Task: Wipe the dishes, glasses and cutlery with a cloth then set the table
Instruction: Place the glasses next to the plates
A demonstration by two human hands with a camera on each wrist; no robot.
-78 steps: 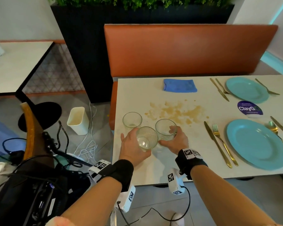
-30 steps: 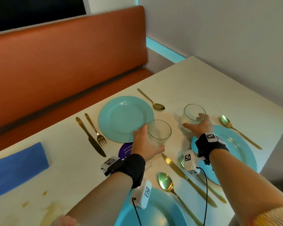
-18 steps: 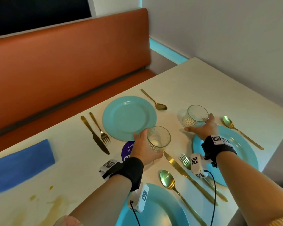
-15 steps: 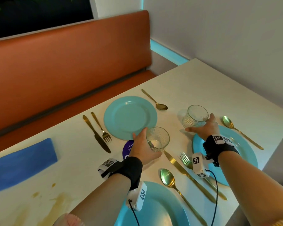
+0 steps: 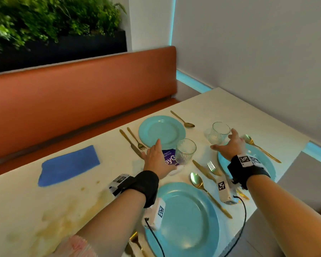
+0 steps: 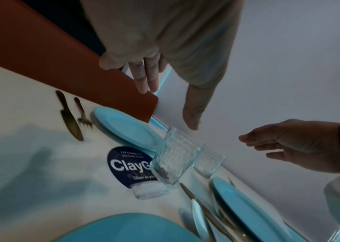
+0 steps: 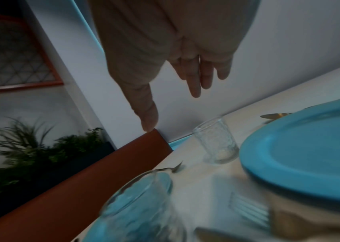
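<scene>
Both hands have just let go. Half a second back the left hand (image 5: 157,160) was wrapped round the near glass (image 5: 185,152) and the right hand (image 5: 230,146) cupped the far glass (image 5: 218,133); now the fingers of both are straight and spread, holding nothing, each just beside its glass and clear of it. The left wrist view shows a plain gap between the left fingers (image 6: 144,77) and the near glass (image 6: 174,157), and the right wrist view shows the same for the far glass (image 7: 216,144).

The near glass stands upright on the table (image 5: 239,108), partly over the purple sticker (image 5: 170,159), between the far plate (image 5: 161,131) and the knife (image 5: 202,168) of the right-hand setting. The far glass stands upright just beyond the rim of the right plate (image 5: 263,164), between two spoons (image 5: 188,124).

To my eye that puts two glasses down, one for each of those settings. The near plate (image 5: 185,219) has a spoon beside it but no glass close by that I can see, so a third glass is probably wanted there. The cloth (image 5: 69,166) lies folded well off to the left, and brown smears (image 5: 67,216) mark the tabletop near it, which look to need wiping too.
</scene>
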